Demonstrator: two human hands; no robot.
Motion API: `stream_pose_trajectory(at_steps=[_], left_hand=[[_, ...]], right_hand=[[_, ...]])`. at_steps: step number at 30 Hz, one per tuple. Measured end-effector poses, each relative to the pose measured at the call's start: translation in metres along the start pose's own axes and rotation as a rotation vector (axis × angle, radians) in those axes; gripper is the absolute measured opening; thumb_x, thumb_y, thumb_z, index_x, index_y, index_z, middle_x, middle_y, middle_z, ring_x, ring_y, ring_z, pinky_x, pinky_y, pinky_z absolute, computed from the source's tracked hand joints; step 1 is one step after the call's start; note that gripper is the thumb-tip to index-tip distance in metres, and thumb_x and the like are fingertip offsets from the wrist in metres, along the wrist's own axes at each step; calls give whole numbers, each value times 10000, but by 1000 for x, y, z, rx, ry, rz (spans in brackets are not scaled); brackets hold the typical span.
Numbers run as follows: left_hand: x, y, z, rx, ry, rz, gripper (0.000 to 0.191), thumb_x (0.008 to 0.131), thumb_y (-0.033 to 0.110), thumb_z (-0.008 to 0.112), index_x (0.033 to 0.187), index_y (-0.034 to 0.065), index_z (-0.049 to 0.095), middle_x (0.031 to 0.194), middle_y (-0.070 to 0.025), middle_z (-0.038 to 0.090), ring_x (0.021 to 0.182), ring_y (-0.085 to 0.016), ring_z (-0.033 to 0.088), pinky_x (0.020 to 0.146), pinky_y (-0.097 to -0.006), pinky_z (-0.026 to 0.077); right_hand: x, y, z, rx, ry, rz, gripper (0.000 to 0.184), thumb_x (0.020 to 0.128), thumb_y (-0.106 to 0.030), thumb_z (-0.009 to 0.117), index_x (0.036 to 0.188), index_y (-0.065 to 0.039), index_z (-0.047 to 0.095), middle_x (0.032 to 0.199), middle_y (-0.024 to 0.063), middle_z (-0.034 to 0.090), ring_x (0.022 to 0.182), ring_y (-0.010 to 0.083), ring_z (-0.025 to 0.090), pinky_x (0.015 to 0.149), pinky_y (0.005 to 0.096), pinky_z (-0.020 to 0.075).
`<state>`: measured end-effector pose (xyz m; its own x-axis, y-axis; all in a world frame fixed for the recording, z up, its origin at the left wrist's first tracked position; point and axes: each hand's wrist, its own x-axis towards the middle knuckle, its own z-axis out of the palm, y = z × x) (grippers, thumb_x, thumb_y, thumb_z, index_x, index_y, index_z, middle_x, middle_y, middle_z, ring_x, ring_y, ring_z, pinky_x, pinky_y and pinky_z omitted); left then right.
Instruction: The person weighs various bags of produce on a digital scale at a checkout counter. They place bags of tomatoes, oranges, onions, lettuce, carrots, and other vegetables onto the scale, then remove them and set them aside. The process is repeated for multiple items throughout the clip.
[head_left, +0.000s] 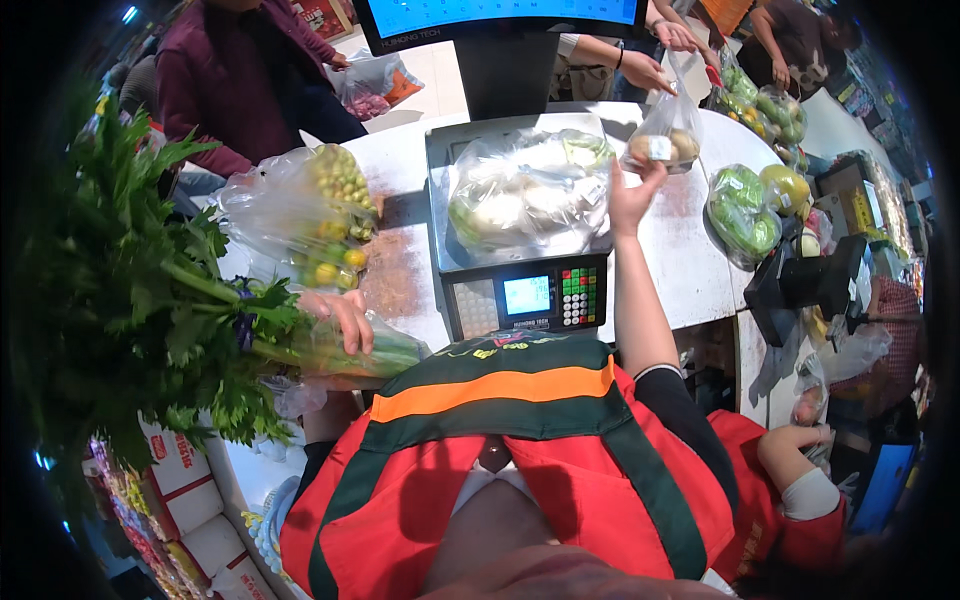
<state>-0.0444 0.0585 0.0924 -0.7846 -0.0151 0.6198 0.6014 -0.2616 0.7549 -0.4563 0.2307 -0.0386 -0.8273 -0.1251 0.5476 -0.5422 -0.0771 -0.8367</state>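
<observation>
My left hand (341, 319) grips a large bunch of celery (202, 300) by its plastic-wrapped stalks, with the leafy end spreading left. My right hand (636, 196) is raised at the scale's right edge, thumb and fingers apart. It lies between a clear bag of white vegetables (529, 195) and a knotted bag of round brown produce (664, 146). Whether its fingertips touch either bag is unclear. Another person's hand (649, 71) holds the brown produce bag by its top. The white vegetables rest on the weighing scale (525, 296), whose display is lit.
On the white counter (675, 277), bags of small yellow-green fruit (341, 180) lie left, bagged green vegetables (742, 210) right. A monitor (510, 22) stands behind the scale. A black scanner-like device (810, 285) stands right. A co-worker's arm (795, 457) is close beside me.
</observation>
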Motion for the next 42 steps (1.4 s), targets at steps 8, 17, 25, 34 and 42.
stream_pose_trajectory(at_steps=[8,17,25,34,42], left_hand=[[27,-17,-14,-108,321,28,685,770,493,744,1206,29,491,1020,-140,555,955,-259,591,845,-343,549],[67,-92,-9,-189,1146,112,505,839,338,582,1216,4,542,1172,-125,582,1068,-265,572,974,-430,456],[143,-202,-10,-670,1341,-96,324,954,243,544,1199,33,520,1216,-121,568,1141,-253,542,1050,-440,406],[149,-288,23,-928,1220,-456,542,965,359,528,1386,63,357,1399,-180,421,1272,-353,439,1069,-549,352],[130,-237,37,-692,904,-994,911,884,500,628,1509,80,116,1442,-349,233,1369,-425,307,1095,-542,306]], right_hand=[[-20,-63,75,-304,-1027,-172,743,795,-171,698,1435,-170,319,951,110,671,842,304,649,777,370,505],[114,-85,-27,338,-571,134,764,820,44,649,1467,-68,258,866,28,572,722,50,530,655,192,454],[146,19,-118,-56,-360,87,679,828,27,636,1421,-23,308,720,-19,525,643,38,468,582,180,381],[114,155,-202,-293,-77,386,861,810,-27,676,1473,-34,127,883,61,577,727,117,530,691,263,463],[115,-21,-121,504,-87,196,302,931,-205,616,1128,11,542,1232,152,536,1103,243,527,975,367,415]])
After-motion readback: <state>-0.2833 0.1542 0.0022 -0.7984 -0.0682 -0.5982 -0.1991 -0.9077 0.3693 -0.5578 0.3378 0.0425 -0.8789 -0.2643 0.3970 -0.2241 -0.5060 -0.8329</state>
